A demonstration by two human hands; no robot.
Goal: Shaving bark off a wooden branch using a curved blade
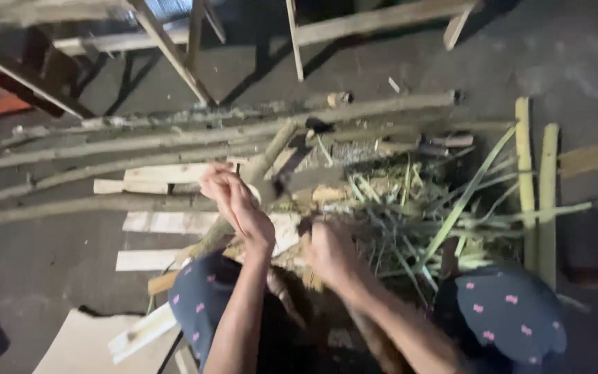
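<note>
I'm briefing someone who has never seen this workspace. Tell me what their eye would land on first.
First, the two bare hands at centre: the left hand wraps a thick stick, the right hand presses into a heap of green split strips on the right. Behind them, long rough poles lie across the dark floor, with pale flat wood pieces beneath.

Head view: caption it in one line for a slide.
Seated person's left hand grips a thick stick; right hand works beside green strips on the floor.

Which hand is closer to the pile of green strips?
The right hand. It sits just beside the left edge of the green strips; the left hand is farther left, on a thick stick.
</note>
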